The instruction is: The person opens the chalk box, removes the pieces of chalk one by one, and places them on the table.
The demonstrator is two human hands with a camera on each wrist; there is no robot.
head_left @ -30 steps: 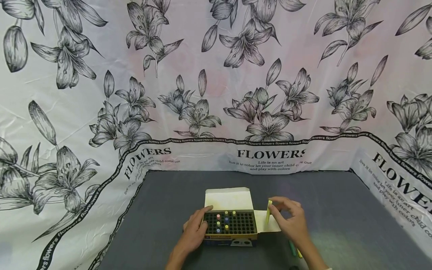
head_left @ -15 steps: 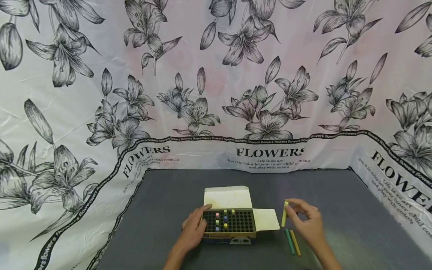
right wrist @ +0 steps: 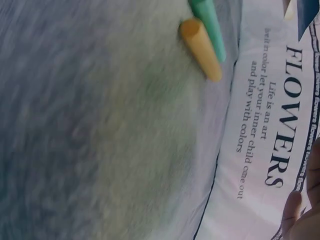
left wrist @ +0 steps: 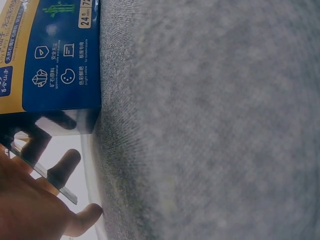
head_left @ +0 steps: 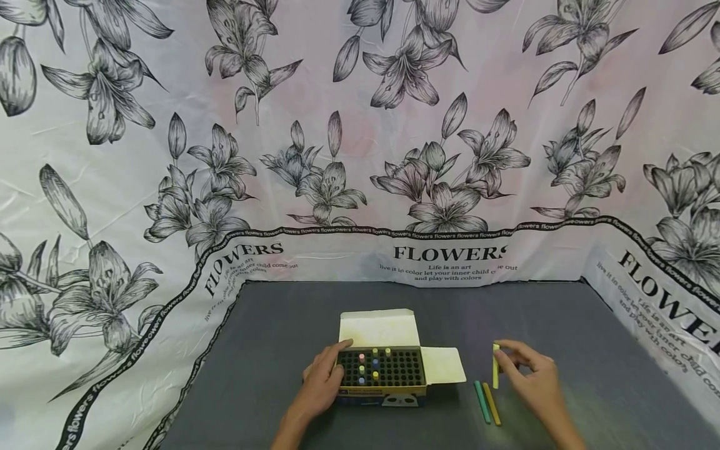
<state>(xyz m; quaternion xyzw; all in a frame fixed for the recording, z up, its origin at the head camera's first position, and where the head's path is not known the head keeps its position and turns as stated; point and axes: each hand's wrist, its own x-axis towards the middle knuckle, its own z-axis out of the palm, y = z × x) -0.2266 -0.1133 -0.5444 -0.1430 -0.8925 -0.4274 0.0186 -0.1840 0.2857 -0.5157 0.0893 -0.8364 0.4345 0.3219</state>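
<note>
On the grey desk point(head_left: 281, 331), the box point(head_left: 368, 400) stands with its lid point(head_left: 379, 329) folded back and side flap point(head_left: 444, 365) out, which likely keeps its holes reachable. The left hand point(head_left: 319, 389) rests along its left side, fingers apart, seemingly steadying it. The right hand point(head_left: 533, 375) pinches a pale yellow stick point(head_left: 495, 369) upright near its top, probably leaving the lower end free, near the green stick point(head_left: 482, 402) and deeper yellow stick point(head_left: 492, 405) lying side by side.

Our left hand point(head_left: 323, 379): index finger point(head_left: 340, 347) extended forward | our right hand point(head_left: 531, 373): thumb point(head_left: 507, 365) and forefinger point(head_left: 513, 345) pinching | we angle our 2 forearms point(head_left: 289, 430) inward, hands well apart
</note>
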